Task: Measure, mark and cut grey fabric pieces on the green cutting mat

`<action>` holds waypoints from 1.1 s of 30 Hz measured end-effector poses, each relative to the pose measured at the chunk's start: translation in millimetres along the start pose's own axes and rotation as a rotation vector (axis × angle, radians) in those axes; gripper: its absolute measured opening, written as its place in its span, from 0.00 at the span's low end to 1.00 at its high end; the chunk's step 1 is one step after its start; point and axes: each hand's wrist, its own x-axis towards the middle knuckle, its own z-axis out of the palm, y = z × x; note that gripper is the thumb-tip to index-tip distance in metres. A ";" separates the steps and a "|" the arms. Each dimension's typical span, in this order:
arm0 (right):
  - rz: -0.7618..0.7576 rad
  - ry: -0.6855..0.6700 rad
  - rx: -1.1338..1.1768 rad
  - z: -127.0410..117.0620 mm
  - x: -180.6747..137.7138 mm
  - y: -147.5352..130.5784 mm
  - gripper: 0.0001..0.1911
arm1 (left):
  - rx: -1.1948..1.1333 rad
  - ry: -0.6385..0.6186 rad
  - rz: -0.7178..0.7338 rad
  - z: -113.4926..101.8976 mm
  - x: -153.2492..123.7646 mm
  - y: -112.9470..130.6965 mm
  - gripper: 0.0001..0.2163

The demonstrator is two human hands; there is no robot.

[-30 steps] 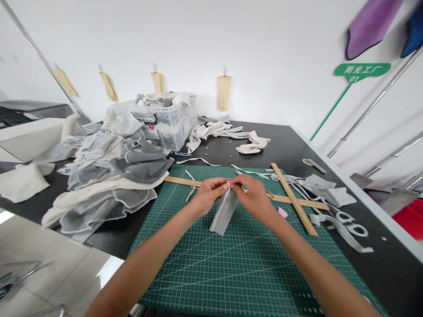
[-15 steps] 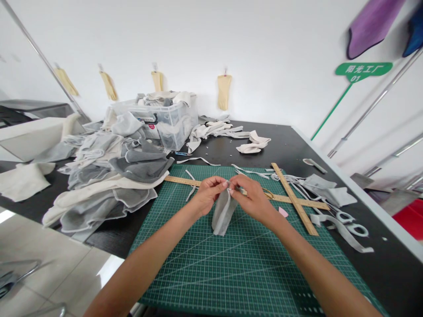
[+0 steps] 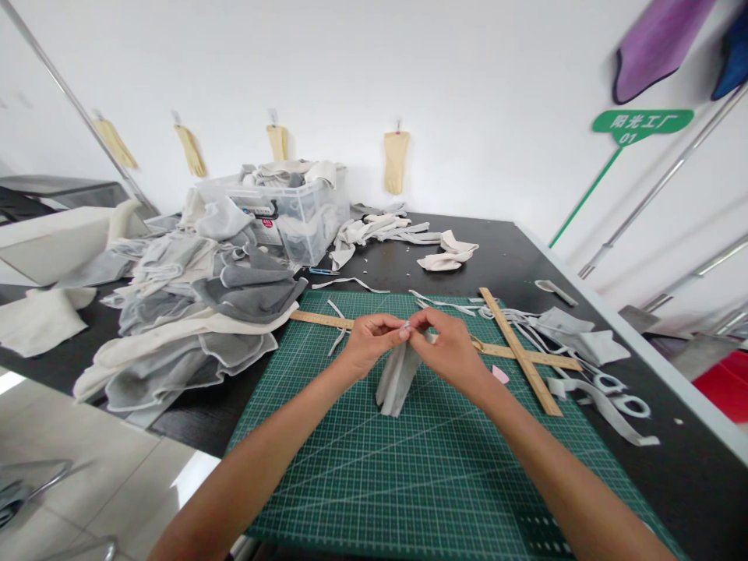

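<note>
A small grey fabric piece [image 3: 398, 379] hangs upright over the green cutting mat [image 3: 421, 467], its lower end touching the mat. My left hand [image 3: 370, 341] and my right hand [image 3: 447, 347] both pinch its top edge, fingertips almost meeting above the mat's middle. Two wooden rulers [image 3: 517, 351] lie crossed on the mat just right of my right hand. White-handled scissors [image 3: 619, 393] rest at the mat's right edge among grey strips.
A big heap of grey and cream fabric [image 3: 192, 304] covers the table's left side. Behind it stands a clear plastic bin [image 3: 292, 214] full of cloth. Cream scraps [image 3: 447, 253] lie at the back. Grey offcuts [image 3: 576, 331] sit at the right edge of the black table [image 3: 508, 257].
My fingers have shifted along the fabric's top edge and drawn closer together. The piece hangs a little more folded and upright than before.
</note>
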 end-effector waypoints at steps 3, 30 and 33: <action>0.027 -0.001 0.010 -0.9 0.0 -1.0 0.02 | 0.064 -0.013 0.069 -2.5 2.3 -4.2 0.12; 0.105 -0.056 0.196 4.7 0.5 1.3 0.04 | 0.366 0.143 0.177 -0.9 0.4 -7.2 0.09; 0.081 -0.067 0.192 4.0 0.1 3.3 0.05 | 0.341 0.145 0.148 -2.0 0.9 -7.5 0.10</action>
